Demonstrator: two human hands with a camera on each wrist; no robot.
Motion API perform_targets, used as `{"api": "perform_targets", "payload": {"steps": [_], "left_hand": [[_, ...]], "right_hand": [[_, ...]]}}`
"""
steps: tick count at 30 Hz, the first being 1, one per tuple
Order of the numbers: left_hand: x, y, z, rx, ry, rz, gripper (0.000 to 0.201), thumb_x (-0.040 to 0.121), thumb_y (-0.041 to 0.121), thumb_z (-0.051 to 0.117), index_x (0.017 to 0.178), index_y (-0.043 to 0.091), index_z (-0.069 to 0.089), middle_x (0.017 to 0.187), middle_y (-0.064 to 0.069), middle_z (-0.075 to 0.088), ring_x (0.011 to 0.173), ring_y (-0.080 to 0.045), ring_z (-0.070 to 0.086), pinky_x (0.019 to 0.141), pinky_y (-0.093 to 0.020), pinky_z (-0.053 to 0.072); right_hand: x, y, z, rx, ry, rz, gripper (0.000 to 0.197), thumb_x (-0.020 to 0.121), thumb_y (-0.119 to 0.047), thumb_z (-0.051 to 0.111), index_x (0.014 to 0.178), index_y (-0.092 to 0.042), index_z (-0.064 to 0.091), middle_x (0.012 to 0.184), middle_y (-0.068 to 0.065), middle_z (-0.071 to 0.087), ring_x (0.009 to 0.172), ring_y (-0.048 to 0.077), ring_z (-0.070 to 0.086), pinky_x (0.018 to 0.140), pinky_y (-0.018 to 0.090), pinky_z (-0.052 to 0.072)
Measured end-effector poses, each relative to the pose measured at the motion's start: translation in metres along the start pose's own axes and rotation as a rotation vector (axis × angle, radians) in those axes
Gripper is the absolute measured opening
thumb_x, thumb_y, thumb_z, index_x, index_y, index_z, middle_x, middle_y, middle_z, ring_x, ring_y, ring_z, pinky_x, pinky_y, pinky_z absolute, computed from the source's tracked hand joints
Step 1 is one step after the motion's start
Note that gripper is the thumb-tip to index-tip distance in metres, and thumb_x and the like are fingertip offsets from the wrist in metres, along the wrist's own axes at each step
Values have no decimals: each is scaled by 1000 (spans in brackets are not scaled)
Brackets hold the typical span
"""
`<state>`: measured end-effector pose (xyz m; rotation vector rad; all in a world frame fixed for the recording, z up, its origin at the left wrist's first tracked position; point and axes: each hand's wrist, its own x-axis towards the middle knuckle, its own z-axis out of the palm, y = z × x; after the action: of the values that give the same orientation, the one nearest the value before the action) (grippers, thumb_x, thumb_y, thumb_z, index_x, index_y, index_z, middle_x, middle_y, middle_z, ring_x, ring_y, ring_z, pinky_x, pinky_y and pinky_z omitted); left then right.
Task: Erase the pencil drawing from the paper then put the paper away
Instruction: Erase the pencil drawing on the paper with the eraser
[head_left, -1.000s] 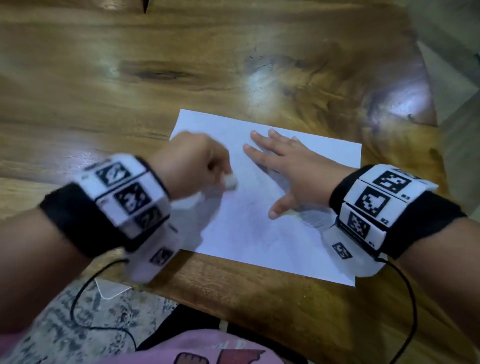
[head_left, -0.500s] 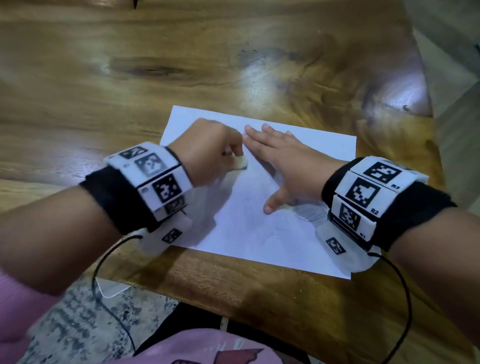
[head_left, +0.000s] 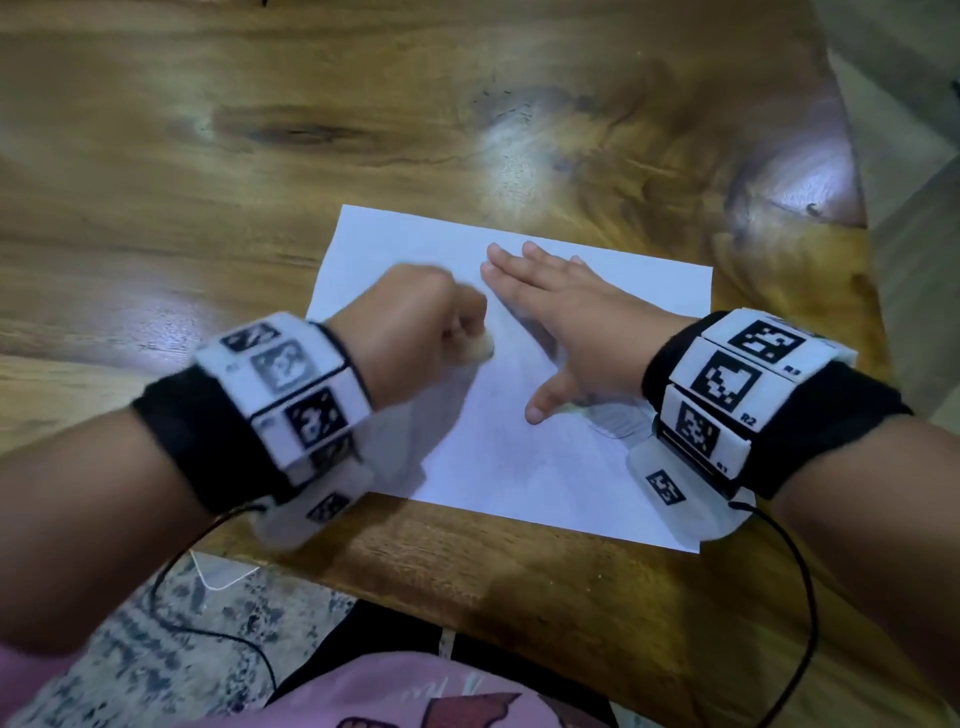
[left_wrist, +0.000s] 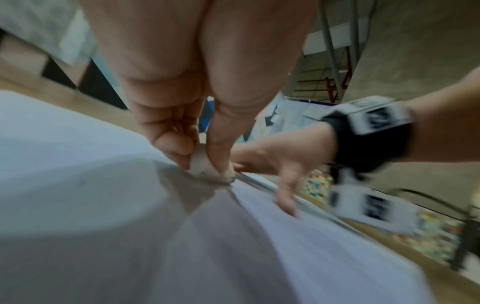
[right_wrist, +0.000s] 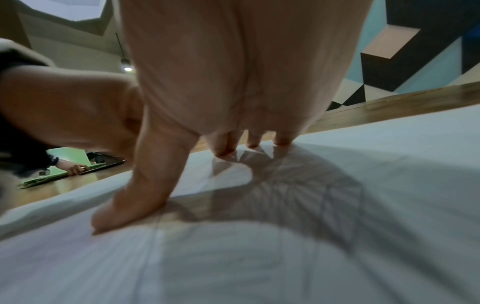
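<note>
A white sheet of paper (head_left: 519, 457) lies near the front edge of a wooden table (head_left: 363, 130). My left hand (head_left: 415, 322) pinches a small white eraser (head_left: 480, 351) and holds its tip on the paper (left_wrist: 78, 164). The wrist view shows the eraser (left_wrist: 201, 164) between thumb and fingers, its edge smudged grey. My right hand (head_left: 561, 327) lies flat on the sheet, fingers straight and thumb spread, pressing it down. Faint pencil lines (head_left: 618, 421) show beside my right wrist, and more lines (right_wrist: 324, 195) run under that palm.
The table's front edge (head_left: 467, 582) is close to my body, with patterned floor (head_left: 130, 649) below it. Thin black cables (head_left: 800, 597) hang from both wristbands. Far off in the right wrist view, another person's hand (right_wrist: 75, 168) rests on green sheets (right_wrist: 59, 174).
My left hand has rubbed the eraser back and forth: up towards the right hand's fingertips, then back down and left. The right hand has stayed flat on the paper.
</note>
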<state>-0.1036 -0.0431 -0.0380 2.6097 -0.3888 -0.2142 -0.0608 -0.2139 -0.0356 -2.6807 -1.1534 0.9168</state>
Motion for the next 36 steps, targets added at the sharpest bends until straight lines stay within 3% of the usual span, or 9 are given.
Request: {"api": "perform_targets", "payload": {"steps": [5, 9, 12, 15, 17, 23, 26, 29, 36], "left_hand": [[-55, 5, 2, -107, -259, 77, 32, 75, 39, 44, 58, 15, 57, 60, 3, 45, 52, -10, 42, 54, -14, 29], [-9, -8, -12, -10, -7, -59, 22, 73, 35, 65, 73, 14, 68, 66, -4, 58, 63, -20, 51, 58, -23, 30], [-6, -10, -8, -2, 48, -74, 17, 77, 27, 67, 71, 11, 66, 66, -4, 55, 64, -23, 52, 59, -23, 31], [-54, 0, 1, -114, -108, 28, 29, 78, 37, 54, 58, 16, 58, 61, 0, 49, 56, -15, 48, 55, -11, 30], [-70, 0, 0, -143, -250, 27, 32, 75, 40, 47, 62, 14, 61, 64, 1, 50, 57, -11, 48, 57, -9, 30], [-17, -15, -10, -39, 41, -66, 17, 76, 29, 67, 73, 12, 66, 74, -11, 59, 61, -20, 48, 60, -23, 31], [-51, -11, -1, -102, -83, 23, 29, 79, 38, 54, 60, 17, 55, 66, -1, 50, 54, -11, 45, 56, -17, 30], [-80, -6, 2, -163, -281, 35, 29, 80, 40, 49, 64, 17, 53, 68, 10, 43, 59, -1, 44, 59, -10, 31], [-18, 1, 5, -98, -75, 41, 22, 79, 33, 63, 70, 13, 62, 69, -1, 50, 58, -12, 46, 57, -17, 31]], "right_hand": [[-1, -1, -1, -17, -7, 0, 126, 64, -51, 78, 149, -20, -11, 156, -7, -19, 143, 15, -18, 118, 37, -5], [0, -1, 1, -20, 1, 3, 127, 63, -51, 78, 149, -19, -11, 156, -7, -18, 144, 15, -17, 117, 38, -4], [0, -1, 0, -13, 0, 3, 127, 63, -51, 78, 149, -21, -10, 156, -9, -18, 143, 14, -17, 117, 37, -6], [0, 0, 0, -8, -12, 6, 127, 64, -49, 78, 148, -21, -12, 156, -9, -20, 143, 14, -19, 116, 36, -7], [1, 0, 0, -17, -17, 4, 127, 64, -50, 78, 148, -21, -13, 156, -9, -21, 143, 14, -19, 115, 36, -8], [-2, -1, -1, -19, -9, 2, 126, 64, -50, 78, 148, -20, -11, 156, -8, -20, 143, 15, -18, 116, 37, -6], [-2, -1, -2, -4, -13, 3, 126, 64, -49, 78, 148, -21, -11, 156, -8, -20, 143, 14, -19, 116, 36, -7], [-1, -2, -2, -6, -18, 5, 126, 65, -49, 78, 148, -20, -12, 156, -8, -20, 143, 14, -19, 116, 36, -7], [-3, -2, -3, 5, -10, 0, 125, 65, -49, 78, 149, -21, -11, 156, -8, -20, 143, 14, -18, 117, 36, -7]]}}
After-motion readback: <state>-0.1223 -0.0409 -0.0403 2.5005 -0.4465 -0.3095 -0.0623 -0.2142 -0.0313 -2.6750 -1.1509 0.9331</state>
